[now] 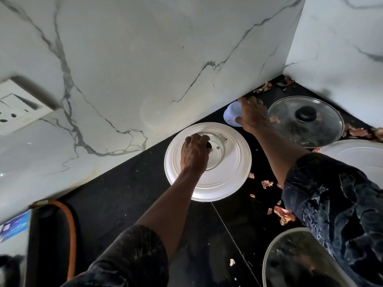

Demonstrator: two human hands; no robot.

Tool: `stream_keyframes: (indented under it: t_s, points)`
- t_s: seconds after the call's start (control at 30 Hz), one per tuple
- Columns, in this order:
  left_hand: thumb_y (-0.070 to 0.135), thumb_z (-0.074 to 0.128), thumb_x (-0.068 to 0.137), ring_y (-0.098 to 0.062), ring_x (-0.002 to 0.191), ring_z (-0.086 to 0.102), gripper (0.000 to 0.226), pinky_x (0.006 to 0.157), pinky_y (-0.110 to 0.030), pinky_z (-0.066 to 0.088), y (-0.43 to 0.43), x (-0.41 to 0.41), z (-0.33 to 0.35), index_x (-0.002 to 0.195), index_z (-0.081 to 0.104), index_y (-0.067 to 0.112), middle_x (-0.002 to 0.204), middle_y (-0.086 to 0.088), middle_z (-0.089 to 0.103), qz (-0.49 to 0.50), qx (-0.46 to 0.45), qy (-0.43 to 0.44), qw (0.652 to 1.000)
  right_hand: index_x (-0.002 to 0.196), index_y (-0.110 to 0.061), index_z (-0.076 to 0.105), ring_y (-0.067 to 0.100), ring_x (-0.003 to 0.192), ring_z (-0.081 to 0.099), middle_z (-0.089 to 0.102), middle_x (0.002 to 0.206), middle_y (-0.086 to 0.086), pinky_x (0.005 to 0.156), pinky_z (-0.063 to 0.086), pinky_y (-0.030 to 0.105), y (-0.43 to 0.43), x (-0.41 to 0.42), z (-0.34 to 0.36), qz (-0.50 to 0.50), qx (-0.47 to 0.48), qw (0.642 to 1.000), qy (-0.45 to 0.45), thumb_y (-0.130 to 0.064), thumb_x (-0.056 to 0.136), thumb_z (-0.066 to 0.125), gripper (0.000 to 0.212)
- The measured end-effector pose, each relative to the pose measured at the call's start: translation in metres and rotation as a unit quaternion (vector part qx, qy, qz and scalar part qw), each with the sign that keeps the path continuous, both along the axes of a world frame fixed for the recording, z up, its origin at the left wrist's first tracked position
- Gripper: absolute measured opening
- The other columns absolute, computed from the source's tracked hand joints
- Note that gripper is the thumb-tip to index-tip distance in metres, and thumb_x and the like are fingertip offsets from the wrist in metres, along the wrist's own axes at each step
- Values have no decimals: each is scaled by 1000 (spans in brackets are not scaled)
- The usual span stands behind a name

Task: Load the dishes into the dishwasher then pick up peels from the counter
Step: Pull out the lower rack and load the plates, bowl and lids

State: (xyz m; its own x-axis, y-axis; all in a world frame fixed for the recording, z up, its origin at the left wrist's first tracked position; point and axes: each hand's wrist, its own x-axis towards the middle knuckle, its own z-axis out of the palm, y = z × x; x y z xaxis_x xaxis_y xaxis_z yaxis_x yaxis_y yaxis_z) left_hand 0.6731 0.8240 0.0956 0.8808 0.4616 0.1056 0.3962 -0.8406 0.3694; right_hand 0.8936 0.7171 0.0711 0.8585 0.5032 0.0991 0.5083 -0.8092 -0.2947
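The left hand (193, 154) curls its fingers round the black knob (209, 145) of a small glass lid (217, 150), which lies inside a white plate (234, 175) on the black counter (128, 193). The right hand (253, 114) reaches further back and closes fingers and thumb over an upturned pale blue cup (232, 113) standing just beside the marble wall (145, 59), near the plate's far rim. Right of that hand lies a large glass lid (323, 131) with its own black knob, and a second white plate (356, 156) shows at the right edge. Reddish onion peels (285, 214) are scattered over the counter between the plates and in the back corner. A switch plate (14, 112) sits on the wall at left, and an orange hose (70, 224) curves below it.
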Motion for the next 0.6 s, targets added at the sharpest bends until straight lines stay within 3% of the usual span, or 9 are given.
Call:
stream_keyframes:
  t_s: [0.17, 0.47, 0.6]
  points:
    - [19, 72, 90, -32, 115, 51, 35, 90, -44, 48, -5, -14, 1, 124, 65, 13, 119, -9, 63, -15, -1, 1, 1000, 125, -10, 57, 42, 118, 49, 45, 132, 18, 95, 47, 48, -11, -6, -3, 4, -31, 999, 7, -29, 87, 70, 45]
    - [18, 73, 89, -31, 116, 51, 33, 89, -42, 49, 2, -17, -11, 121, 65, 14, 120, -8, 62, -35, 11, -2, 999, 150, -20, 32, 43, 138, 36, 29, 157, 16, 106, 37, 54, 11, 3, -7, -12, -2, 998, 63, -47, 89, 69, 76]
    - [17, 74, 89, -30, 112, 52, 30, 89, -41, 49, 1, -14, -13, 118, 67, 15, 117, -7, 63, -30, 8, -9, 999, 146, -21, 36, 43, 134, 40, 33, 153, 14, 104, 40, 54, 15, 6, -16, -6, 0, 998, 57, -46, 89, 68, 70]
